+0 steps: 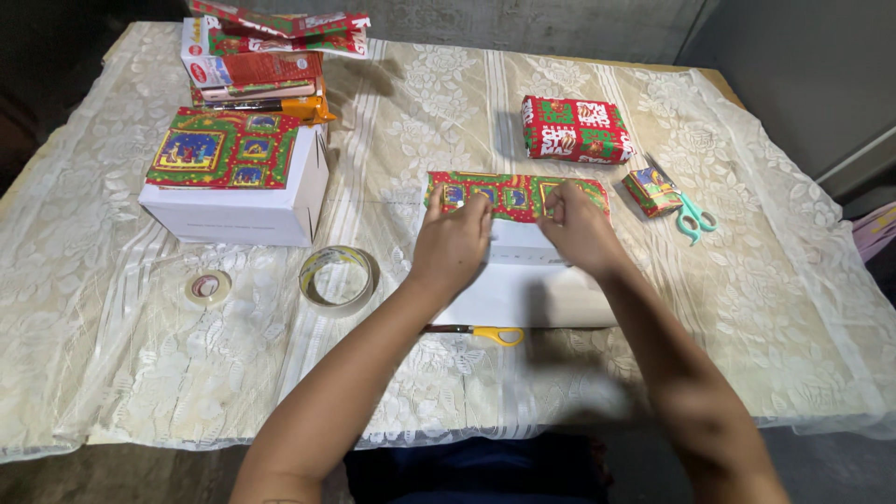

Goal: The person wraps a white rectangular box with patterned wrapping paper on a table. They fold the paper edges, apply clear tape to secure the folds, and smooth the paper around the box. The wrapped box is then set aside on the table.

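Observation:
A white box [523,294] lies on the table in front of me, with a strip of red-and-green patterned wrapping paper [513,193] folded over its far edge. My left hand [455,243] presses its fingers on the paper's left part. My right hand [579,229] presses on the paper's right part. Both hands rest on top of the box, fingers bent onto the paper. Yellow-handled scissors [485,332] lie at the box's near edge, partly under my left forearm.
A wrapped parcel [576,129] lies behind the box. A small wrapped item [651,190] and teal scissors [693,217] sit right. Two tape rolls [336,276] [207,287] lie left, near a larger white box [241,201] and stacked packets [257,61]. A lace cloth [747,308] covers the table.

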